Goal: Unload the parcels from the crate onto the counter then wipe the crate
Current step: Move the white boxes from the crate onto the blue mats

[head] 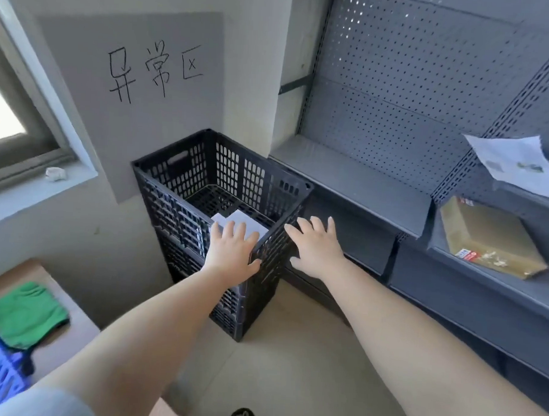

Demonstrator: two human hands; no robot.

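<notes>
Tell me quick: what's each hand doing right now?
Left hand: open, fingers straight, reaching into the black crate above a white parcel.
Right hand: open, fingers spread, holding nothing.

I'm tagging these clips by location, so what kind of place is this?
Probably a parcel sorting or storage room: grey perforated metal shelving holding a taped brown cardboard parcel, a black slatted plastic crate with white parcels inside, and a handwritten wall sign.

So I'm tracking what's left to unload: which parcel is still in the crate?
The white parcel, lying at the bottom of the black crate under the left hand; the brown one sits on the shelf.
</notes>
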